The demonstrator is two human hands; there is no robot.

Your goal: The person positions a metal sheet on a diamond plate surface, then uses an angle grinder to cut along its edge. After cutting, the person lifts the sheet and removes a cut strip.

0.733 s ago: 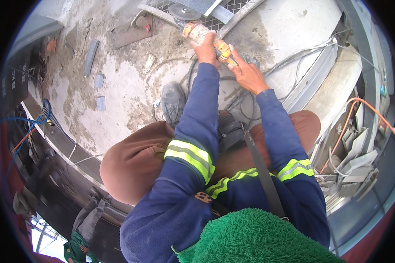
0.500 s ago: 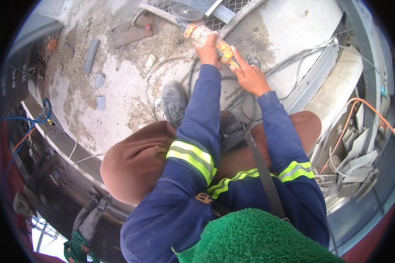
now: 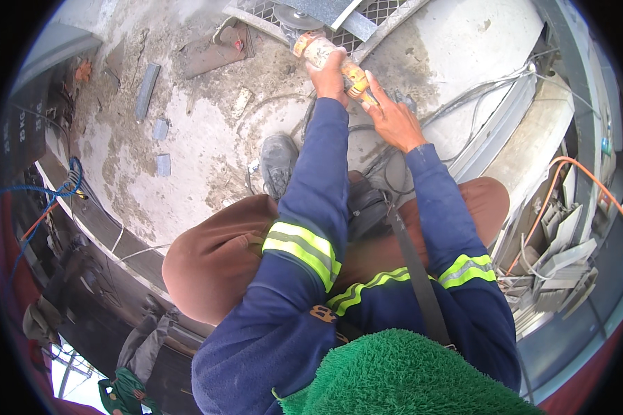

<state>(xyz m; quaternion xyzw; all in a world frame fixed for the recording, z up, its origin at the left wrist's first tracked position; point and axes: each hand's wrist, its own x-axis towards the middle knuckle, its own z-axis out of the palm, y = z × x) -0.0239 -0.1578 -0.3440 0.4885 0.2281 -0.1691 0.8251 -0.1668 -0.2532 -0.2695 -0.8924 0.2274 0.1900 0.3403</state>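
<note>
Since the earlier frames little displacement is noted: the left hand [image 3: 330, 75] has stayed wrapped around the body of the angle grinder [image 3: 325, 54], while the right hand [image 3: 391, 114] has shifted slightly along the rear of the tool, its index finger now raised and extended.

The angle grinder is located at the top centre of the view, its disc [image 3: 292, 19] lying against the edge of a metal mesh grating [image 3: 377, 15] above the dusty concrete slab [image 3: 187, 138]. The tool is judged to be rigid and moderately heavy, with weight concentrated toward the disc end; its casing appears dust-coated and may be somewhat slippery. Hold is best taken at two points: around the barrel just behind the disc guard, and at the tail near the cable [image 3: 387, 166]. The disc itself is to be regarded as brittle and is not to be touched.

The left hand is closed firmly over the barrel from above, forearm extended straight forward. The right hand rests at the yellow tail section, fingers partly spread, only loosely closed; whether a full grip is held cannot be confirmed. Both arms are reached forward over the bent knees, in a crouched posture, a boot [image 3: 278, 162] planted just below the tool.
</note>
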